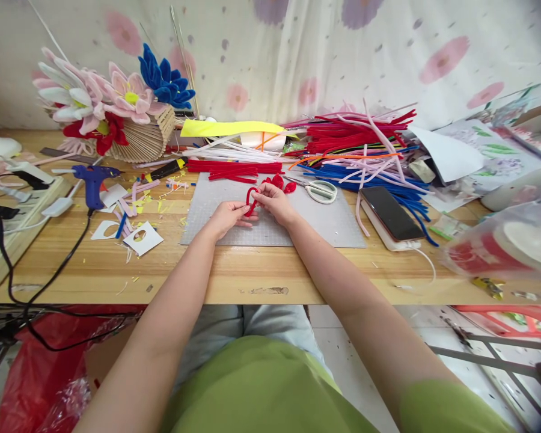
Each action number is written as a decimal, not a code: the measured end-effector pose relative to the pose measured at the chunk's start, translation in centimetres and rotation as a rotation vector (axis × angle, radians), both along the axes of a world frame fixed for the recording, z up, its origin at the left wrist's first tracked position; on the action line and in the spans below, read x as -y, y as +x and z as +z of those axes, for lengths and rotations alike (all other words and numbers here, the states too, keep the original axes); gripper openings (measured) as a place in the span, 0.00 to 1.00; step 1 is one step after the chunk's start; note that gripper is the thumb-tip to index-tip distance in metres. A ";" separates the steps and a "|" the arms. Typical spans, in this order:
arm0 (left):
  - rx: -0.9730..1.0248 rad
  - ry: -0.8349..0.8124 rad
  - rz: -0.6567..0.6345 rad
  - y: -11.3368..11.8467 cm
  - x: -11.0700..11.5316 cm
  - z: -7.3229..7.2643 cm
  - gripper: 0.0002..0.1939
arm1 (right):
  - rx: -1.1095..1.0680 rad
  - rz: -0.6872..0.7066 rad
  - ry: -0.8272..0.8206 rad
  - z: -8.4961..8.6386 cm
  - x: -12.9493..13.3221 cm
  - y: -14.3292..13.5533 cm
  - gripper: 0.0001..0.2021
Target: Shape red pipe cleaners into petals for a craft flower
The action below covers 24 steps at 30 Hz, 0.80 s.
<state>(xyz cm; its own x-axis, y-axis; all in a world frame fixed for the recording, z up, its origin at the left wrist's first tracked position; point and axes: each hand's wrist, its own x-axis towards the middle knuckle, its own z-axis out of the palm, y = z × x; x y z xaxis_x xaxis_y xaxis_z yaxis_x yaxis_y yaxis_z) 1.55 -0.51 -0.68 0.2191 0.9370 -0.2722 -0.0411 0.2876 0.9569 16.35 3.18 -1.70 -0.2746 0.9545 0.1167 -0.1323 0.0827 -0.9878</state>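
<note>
A fuzzy red stick (251, 210), bent in a loop, is pinched by the left hand (229, 218) and right hand (274, 201). Puffy red bits (290, 187) sit on the gray mat (318, 224) behind.

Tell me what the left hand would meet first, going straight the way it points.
Probably the right hand, just past the red loop both hold, though their heights above the mat are unclear.

Head view, my only camera: worn on the person's head, facing forward and down over both forearms to the wooden table (234, 273), hands mid-frame, patterned curtain (379, 60) behind.
</note>
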 end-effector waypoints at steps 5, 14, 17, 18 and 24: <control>0.003 0.003 -0.017 0.0 0.1 0.0 0.06 | 0.000 -0.003 0.003 -0.2 0.0 0.0 0.22; -0.033 0.018 -0.066 0.0 -0.1 -0.5 0.06 | 0.002 0.004 0.035 -0.1 0.0 -0.1 0.22; -0.042 0.030 -0.083 0.0 -0.2 -0.8 0.06 | -0.005 0.013 0.041 0.0 0.2 -0.1 0.22; -0.047 0.035 -0.088 0.0 -0.3 -0.9 0.07 | -0.009 0.020 0.040 0.0 0.2 -0.2 0.22; -0.087 0.037 -0.109 0.1 -0.2 -0.9 0.08 | 0.003 0.044 0.026 -0.1 0.3 -0.2 0.20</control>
<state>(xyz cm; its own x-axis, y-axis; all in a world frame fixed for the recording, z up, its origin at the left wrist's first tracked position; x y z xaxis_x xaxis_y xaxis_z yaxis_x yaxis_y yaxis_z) 1.68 -0.31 -1.61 0.2971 0.9187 -0.2603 0.0717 0.2504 0.9655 16.18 2.87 -1.84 -0.3162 0.9382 0.1406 -0.1333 0.1028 -0.9857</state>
